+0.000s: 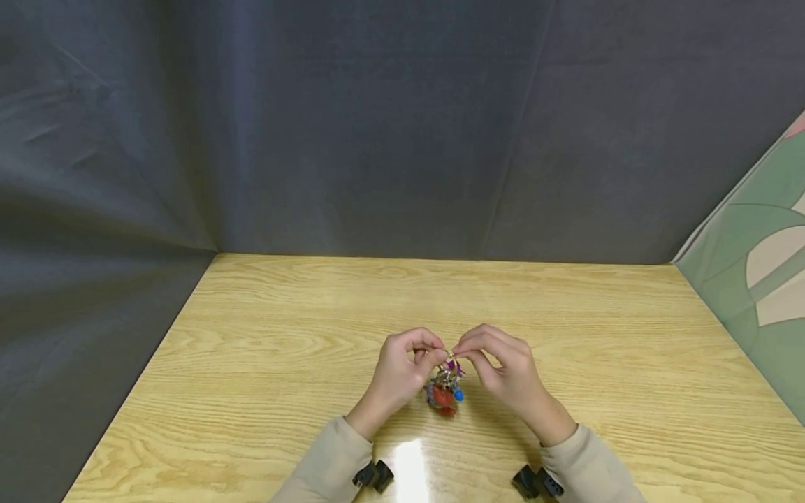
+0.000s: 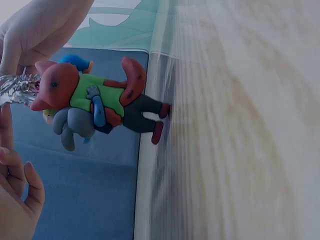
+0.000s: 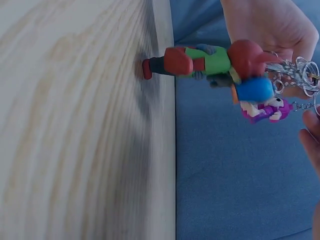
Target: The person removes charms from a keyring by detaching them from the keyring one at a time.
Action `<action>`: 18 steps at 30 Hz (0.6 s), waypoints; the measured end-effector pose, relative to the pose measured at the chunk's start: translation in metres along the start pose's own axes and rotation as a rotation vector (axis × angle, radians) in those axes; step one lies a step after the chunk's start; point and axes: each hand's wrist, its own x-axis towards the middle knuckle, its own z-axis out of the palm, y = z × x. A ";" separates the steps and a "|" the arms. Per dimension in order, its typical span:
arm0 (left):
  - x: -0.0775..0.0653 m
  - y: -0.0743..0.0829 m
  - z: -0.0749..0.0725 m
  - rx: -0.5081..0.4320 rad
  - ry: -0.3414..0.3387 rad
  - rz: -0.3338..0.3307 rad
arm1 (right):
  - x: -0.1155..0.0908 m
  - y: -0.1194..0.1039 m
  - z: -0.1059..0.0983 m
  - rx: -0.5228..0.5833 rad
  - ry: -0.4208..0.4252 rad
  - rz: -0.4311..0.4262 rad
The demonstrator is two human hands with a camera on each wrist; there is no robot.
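Thumb and fingertips of my left hand [image 1: 402,370] pinch one side of a gold key ring [image 1: 450,356]. My right hand [image 1: 506,363] pinches its other side, the two sets of fingertips almost meeting. Below the ring hangs a bunch of silver chains and rings [image 3: 302,75] with several figure keychains. The largest is a red fox-like figure [image 2: 102,95] in a green top and dark trousers. A grey long-eared figure [image 2: 80,122], a purple figure [image 3: 270,110] and a blue-topped piece [image 3: 255,90] hang beside it. Whether the fox's feet touch the table I cannot tell.
The wood-grain table [image 1: 283,335] extends around both hands. Dark cloth [image 1: 390,140] rises behind it and at the left, and a green patterned panel [image 1: 767,300] borders the right. Black devices [image 1: 374,476] sit at both sleeve cuffs.
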 end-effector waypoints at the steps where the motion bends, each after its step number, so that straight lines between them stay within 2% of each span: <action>1: 0.000 0.001 0.001 -0.006 0.006 -0.009 | 0.000 0.000 0.000 -0.003 0.000 -0.005; 8: 0.000 0.002 0.006 -0.051 0.048 -0.033 | -0.001 0.002 0.002 -0.009 0.010 -0.017; 13: 0.000 0.001 0.008 -0.021 0.060 -0.011 | -0.002 0.002 0.001 -0.027 0.020 -0.024; 18: -0.001 0.001 0.009 -0.004 0.052 -0.019 | -0.002 0.003 0.002 -0.011 0.030 -0.041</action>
